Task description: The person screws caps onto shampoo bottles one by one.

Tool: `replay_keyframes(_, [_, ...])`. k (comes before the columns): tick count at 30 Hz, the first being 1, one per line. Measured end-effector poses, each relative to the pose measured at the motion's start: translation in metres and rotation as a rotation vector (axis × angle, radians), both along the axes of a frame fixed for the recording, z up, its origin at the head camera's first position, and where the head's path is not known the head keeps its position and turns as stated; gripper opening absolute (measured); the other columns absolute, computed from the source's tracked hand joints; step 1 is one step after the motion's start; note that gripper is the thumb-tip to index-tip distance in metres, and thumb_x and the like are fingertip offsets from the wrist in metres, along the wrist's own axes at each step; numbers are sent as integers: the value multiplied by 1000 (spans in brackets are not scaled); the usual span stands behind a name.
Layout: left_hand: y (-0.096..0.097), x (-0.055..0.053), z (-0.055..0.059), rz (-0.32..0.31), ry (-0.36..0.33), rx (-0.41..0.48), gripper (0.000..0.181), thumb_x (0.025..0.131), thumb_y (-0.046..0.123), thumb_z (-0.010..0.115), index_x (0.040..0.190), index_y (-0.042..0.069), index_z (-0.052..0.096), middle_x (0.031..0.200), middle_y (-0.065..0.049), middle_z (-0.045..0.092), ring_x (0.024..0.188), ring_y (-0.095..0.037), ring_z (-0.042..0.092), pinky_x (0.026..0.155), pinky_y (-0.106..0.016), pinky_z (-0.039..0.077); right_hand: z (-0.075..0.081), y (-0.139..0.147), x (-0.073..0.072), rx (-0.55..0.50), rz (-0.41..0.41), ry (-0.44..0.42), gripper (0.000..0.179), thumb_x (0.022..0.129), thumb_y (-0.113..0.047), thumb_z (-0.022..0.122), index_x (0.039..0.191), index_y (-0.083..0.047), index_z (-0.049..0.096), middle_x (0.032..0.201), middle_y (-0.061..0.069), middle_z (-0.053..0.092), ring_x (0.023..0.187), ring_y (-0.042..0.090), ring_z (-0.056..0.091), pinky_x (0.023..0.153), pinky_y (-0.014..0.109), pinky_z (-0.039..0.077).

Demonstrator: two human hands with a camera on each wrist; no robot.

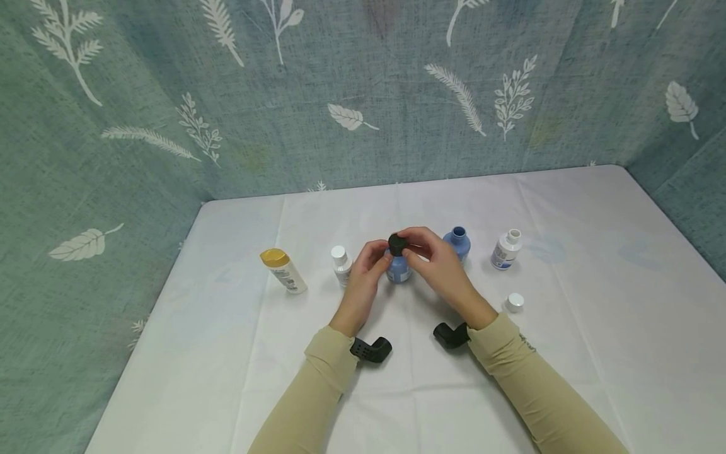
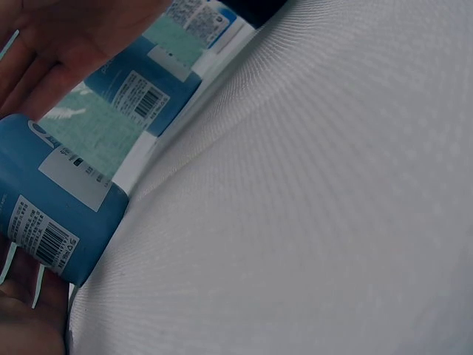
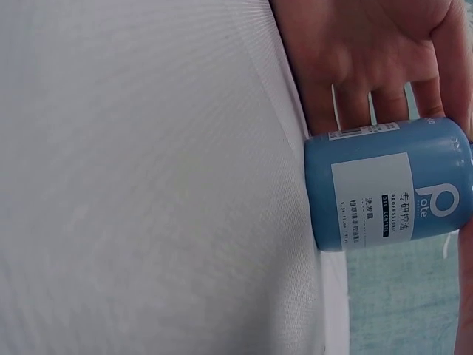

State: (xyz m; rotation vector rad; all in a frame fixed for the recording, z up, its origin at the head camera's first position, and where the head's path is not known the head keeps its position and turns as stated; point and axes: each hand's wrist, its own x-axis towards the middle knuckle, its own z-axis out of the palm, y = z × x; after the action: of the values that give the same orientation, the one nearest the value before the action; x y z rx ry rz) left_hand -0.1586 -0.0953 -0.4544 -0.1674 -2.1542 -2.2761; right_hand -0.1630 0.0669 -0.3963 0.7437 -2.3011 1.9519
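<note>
A blue bottle (image 1: 399, 272) with a black cap (image 1: 397, 244) on its top stands upright on the table between the two hands. From the left, my left hand (image 1: 363, 280) holds the bottle near its shoulder, thumb and fingers bent about it. My right hand (image 1: 439, 265) pinches the black cap between thumb and fingers. In the right wrist view, the bottle (image 3: 384, 188) shows its front label, with fingers of the left hand (image 3: 369, 52) behind it. The left wrist view catches the back label of the bottle (image 2: 63, 200); its cap is out of frame there.
Beyond the right hand stands an uncapped blue bottle (image 1: 458, 243), with an uncapped white bottle (image 1: 505, 251) farther right. A loose white cap (image 1: 515, 302) lies nearer. On the left are a white-capped bottle (image 1: 341, 265) and a cream bottle with a gold cap (image 1: 285, 272).
</note>
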Motion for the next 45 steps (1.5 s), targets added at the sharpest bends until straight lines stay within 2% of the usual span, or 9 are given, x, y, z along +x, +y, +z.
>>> replay_keyframes(3, [1,3,6,-3,-5,-5,27,91,24,51,116,15,50,122,0,49,120,-11,39,101,-33,29,0,0,0,-6,2,2,30,86,-1,55,116,0,52,114,12,54,109,21,52,93,37,40])
replay_keyframes(7, [1,3,8,-12,-13,-1,25,92,19,49,117,14,50,122,-1,49,120,-11,39,100,-34,29,0,-1,0,-7,0,11,30,85,-1,57,115,1,52,114,13,54,109,22,52,92,36,40])
replay_keyframes(13, [0,0,0,-9,-5,8,27,91,24,51,117,16,50,122,0,49,121,-11,38,101,-34,29,0,-1,0,-21,5,25,31,84,-1,59,114,1,52,113,13,53,107,23,52,91,34,42])
replay_keyframes(34, [-1,0,1,-9,-4,1,27,92,24,50,117,18,50,122,0,49,119,-11,40,100,-34,30,0,-2,0,13,7,49,32,85,-1,57,117,1,52,115,12,52,109,21,51,92,34,40])
replay_keyframes(38, [-1,0,-1,-9,-9,-4,26,92,24,50,117,18,50,122,0,49,120,-10,39,101,-34,29,-4,-1,-2,4,9,60,33,85,-2,58,117,0,52,115,11,53,109,21,51,92,34,41])
replay_keyframes(40, [-1,-1,0,-12,-13,-1,26,92,23,50,117,17,50,122,0,49,120,-10,39,101,-34,29,-11,-1,-6,4,7,65,33,85,-6,59,118,-4,53,115,6,53,108,17,51,92,32,41])
replay_keyframes(45, [0,4,10,-21,-9,2,25,93,17,48,117,14,49,120,-2,49,118,-14,41,100,-36,31,-28,-1,-15,4,1,60,33,86,-17,59,118,-16,54,115,-4,53,108,10,51,91,25,41])
